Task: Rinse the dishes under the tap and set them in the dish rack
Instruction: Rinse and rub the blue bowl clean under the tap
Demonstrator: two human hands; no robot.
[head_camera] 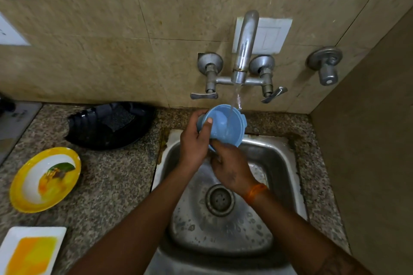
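The left hand (194, 142) holds the blue bowl (223, 126) by its rim, under the tap (243, 51). The right hand (232, 169) holds it below. It looks light, stiff and slippery when wet.

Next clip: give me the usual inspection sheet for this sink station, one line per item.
Surface: speckled granite counter around a wet steel sink.
Job's things: blue bowl tilted under the running tap; yellow-rimmed plate and square white plate with yellow residue wait on the counter.
Clutter: black plastic tray against the wall.
Grippers: left hand grips the bowl's rim; right hand touches its lower edge.
Cables: nothing seen.
Surroundings: tiled wall, white switch plate, spare valve.
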